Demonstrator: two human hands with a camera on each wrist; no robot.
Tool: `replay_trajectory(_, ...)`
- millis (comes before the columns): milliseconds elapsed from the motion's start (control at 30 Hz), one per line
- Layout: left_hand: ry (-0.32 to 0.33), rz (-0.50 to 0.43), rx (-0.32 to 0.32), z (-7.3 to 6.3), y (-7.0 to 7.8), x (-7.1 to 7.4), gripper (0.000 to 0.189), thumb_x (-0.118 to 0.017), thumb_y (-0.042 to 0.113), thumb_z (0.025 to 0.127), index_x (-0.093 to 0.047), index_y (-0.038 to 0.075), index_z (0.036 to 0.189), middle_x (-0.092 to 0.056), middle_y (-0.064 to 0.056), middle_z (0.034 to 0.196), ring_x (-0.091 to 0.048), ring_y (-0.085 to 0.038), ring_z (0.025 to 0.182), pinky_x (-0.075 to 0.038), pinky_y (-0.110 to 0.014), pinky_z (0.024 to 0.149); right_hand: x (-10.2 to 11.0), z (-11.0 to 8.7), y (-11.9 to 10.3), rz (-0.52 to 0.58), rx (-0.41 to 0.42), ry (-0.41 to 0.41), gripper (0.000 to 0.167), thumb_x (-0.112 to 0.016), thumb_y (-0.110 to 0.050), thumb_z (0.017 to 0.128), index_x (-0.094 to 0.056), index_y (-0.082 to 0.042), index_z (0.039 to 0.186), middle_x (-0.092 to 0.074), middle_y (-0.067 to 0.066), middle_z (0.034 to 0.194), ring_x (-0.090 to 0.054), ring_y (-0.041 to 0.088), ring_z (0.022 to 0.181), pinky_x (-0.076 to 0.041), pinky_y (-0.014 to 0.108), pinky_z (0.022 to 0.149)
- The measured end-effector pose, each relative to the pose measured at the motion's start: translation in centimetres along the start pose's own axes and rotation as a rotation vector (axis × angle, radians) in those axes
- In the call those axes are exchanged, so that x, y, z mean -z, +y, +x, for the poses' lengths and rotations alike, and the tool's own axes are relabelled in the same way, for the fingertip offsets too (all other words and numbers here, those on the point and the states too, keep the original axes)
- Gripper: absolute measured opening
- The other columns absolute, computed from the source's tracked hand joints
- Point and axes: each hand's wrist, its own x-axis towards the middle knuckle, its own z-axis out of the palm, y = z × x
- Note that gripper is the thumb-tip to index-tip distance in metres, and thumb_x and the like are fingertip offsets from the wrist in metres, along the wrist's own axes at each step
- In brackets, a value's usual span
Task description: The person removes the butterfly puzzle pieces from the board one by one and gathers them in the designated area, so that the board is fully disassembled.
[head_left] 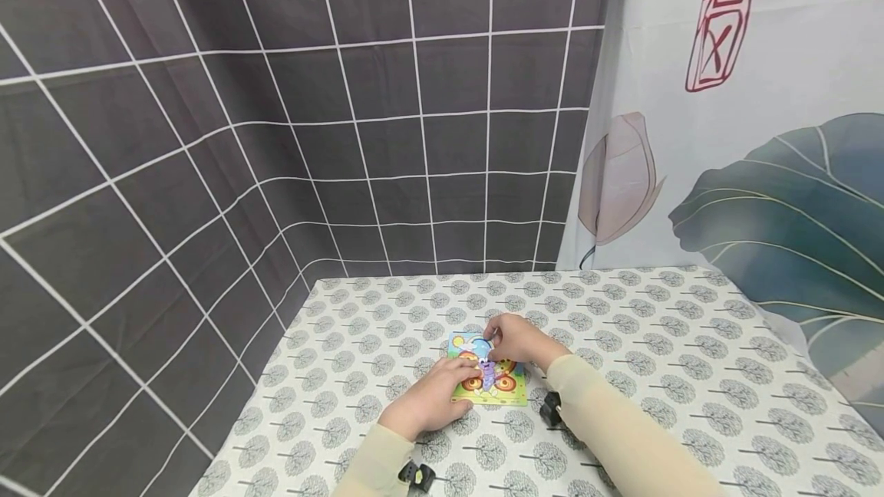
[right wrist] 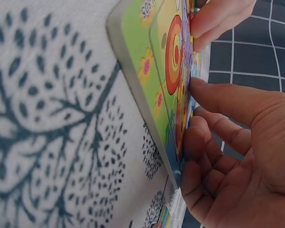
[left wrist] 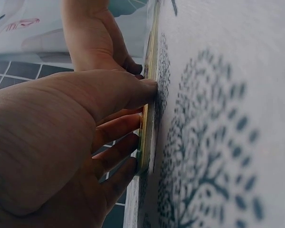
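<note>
A thin, colourful butterfly jigsaw puzzle lies on the patterned tablecloth, with a purple body and orange ringed wings. My left hand rests on its left side, fingers stretched over the picture. In the left wrist view the left thumb lies at the puzzle's edge. At the upper right, my right hand bends its thumb and fingers about a blue puzzle piece near the top. The right thumb meets the puzzle surface; the fingers partly hide the piece.
The tablecloth carries grey tree prints and reaches back to a dark gridded curtain. On the right hangs a white cloth with leaf and petal prints. Black wrist straps sit on both sleeves.
</note>
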Motion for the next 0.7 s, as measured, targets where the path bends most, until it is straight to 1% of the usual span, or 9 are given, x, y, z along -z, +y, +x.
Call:
replay_trajectory(133, 0.000, 0.000, 0.004, 0.00, 0.00, -0.01, 0.058, -0.075, 0.023, 0.094, -0.059, 0.018, 0.149, -0.050, 0.001, 0.157, -0.042, -0.022, 0.146, -0.037, -0.044, 0.122, 0.00, 0.11, -0.01, 0.020, -0.006, -0.008, 0.032, -0.091, -0.008, 0.074, -0.074, -0.009, 0.101, -0.062, 0.002, 0.076, -0.057, 0.015, 0.064, -0.051, 0.028, 0.059)
replay_trajectory(233, 0.002, 0.000, 0.001, 0.00, -0.01, -0.01, 0.058, -0.075, 0.022, 0.094, -0.059, 0.016, 0.149, -0.049, 0.000, 0.157, -0.042, -0.023, 0.146, -0.037, -0.044, 0.122, 0.02, 0.30, -0.03, 0.015, 0.005, -0.017, 0.032, -0.091, -0.007, 0.074, -0.073, -0.007, 0.101, -0.062, 0.002, 0.076, -0.057, 0.015, 0.064, -0.052, 0.028, 0.059)
replay_trajectory(367, 0.002, -0.003, -0.004, 0.02, -0.06, -0.08, 0.058, -0.074, 0.022, 0.094, -0.059, 0.015, 0.149, -0.049, -0.001, 0.158, -0.042, -0.023, 0.146, -0.038, -0.045, 0.122, 0.09, 0.52, -0.04, -0.005, 0.014, -0.030, 0.033, -0.091, -0.007, 0.074, -0.072, -0.007, 0.101, -0.060, 0.002, 0.079, -0.056, 0.015, 0.068, -0.052, 0.028, 0.063)
replay_trajectory(500, 0.000, -0.003, -0.001, 0.08, -0.01, -0.08, 0.058, -0.074, 0.022, 0.094, -0.058, 0.015, 0.149, -0.049, -0.001, 0.159, -0.042, -0.023, 0.146, -0.038, -0.046, 0.122, 0.14, 0.63, -0.08, -0.017, 0.005, -0.036, 0.034, -0.092, -0.009, 0.074, -0.072, -0.007, 0.102, -0.059, 0.003, 0.086, -0.055, 0.016, 0.074, -0.051, 0.029, 0.068)
replay_trajectory(700, 0.000, -0.004, -0.006, 0.11, 0.03, -0.04, 0.058, -0.074, 0.022, 0.094, -0.058, 0.014, 0.149, -0.048, -0.002, 0.159, -0.042, -0.024, 0.146, -0.038, -0.046, 0.122, 0.13, 0.71, 0.07, -0.001, -0.016, -0.037, 0.037, -0.092, -0.009, 0.074, -0.070, -0.008, 0.104, -0.058, 0.006, 0.094, -0.054, 0.018, 0.081, -0.052, 0.032, 0.073)
